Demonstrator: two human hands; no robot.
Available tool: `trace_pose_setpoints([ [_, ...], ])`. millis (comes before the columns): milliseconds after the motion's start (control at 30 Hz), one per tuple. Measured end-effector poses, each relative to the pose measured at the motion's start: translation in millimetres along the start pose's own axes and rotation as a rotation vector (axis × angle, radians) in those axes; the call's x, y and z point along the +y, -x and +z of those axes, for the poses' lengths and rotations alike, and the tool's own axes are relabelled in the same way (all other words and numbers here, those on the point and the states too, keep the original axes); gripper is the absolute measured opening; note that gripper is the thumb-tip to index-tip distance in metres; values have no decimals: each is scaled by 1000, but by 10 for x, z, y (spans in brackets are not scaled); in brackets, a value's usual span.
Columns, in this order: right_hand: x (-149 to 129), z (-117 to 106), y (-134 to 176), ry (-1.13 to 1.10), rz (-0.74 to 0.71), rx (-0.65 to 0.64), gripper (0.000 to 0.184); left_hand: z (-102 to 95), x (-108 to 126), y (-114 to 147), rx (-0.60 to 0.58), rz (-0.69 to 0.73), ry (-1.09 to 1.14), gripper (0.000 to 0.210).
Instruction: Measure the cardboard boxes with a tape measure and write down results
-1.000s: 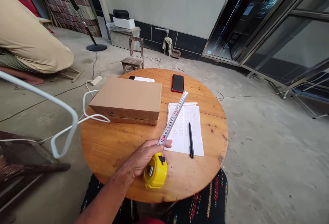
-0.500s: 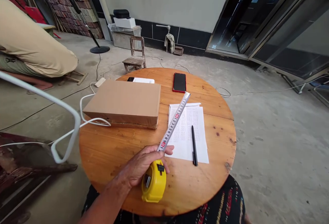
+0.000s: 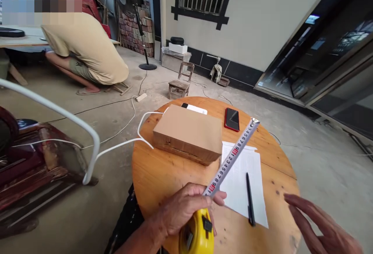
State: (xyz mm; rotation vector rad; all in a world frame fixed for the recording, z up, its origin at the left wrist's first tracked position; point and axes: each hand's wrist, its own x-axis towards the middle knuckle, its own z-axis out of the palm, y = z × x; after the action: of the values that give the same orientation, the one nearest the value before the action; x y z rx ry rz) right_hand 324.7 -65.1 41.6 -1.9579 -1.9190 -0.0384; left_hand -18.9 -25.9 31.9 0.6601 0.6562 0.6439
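Note:
My left hand [image 3: 186, 207] is closed around a yellow tape measure [image 3: 201, 232], thumb against the blade near the case. The silver blade [image 3: 230, 160] sticks out up and to the right, over a sheet of paper [image 3: 240, 186]. At the lower right, my right hand [image 3: 323, 223] is by the table edge, fingers apart and holding nothing. A black pen [image 3: 250, 199] lies on the paper. Left of the paper sits a closed cardboard box [image 3: 188, 133]. A dark phone with a red edge [image 3: 232, 119] lies beyond the blade.
Everything rests on a round wooden table [image 3: 163, 180]. Behind the box lies a white object [image 3: 196, 109]. A white cable [image 3: 140, 125] trails off the left side. Beyond are a small wooden chair [image 3: 180, 83], a standing fan [image 3: 142, 36] and a crouching person [image 3: 90, 48].
My right hand has come into view at the lower right. The view has swung left and up, showing more of the person and the fan. My left hand still holds the tape measure.

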Motion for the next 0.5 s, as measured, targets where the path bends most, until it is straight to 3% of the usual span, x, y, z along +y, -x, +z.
trace_pose_setpoints([
  [133, -1168, 56, -667, -151, -239, 32, 25, -205, 20, 344, 97, 40, 61, 28],
  [233, -1740, 213, -1193, -124, -402, 40, 29, -367, 42, 576, 257, 53, 1, 33],
  [300, -1996, 358, -1570, -46, -500, 69, 39, -456, 57, 695, 316, 46, -55, 36],
  [367, -2177, 502, -1916, 88, -488, 1, 49, -532, 57, 783, 343, 59, -78, 38],
  [500, -2376, 654, -2301, 129, -413, -345, 57, -663, 2, 893, 397, 80, -107, 39],
])
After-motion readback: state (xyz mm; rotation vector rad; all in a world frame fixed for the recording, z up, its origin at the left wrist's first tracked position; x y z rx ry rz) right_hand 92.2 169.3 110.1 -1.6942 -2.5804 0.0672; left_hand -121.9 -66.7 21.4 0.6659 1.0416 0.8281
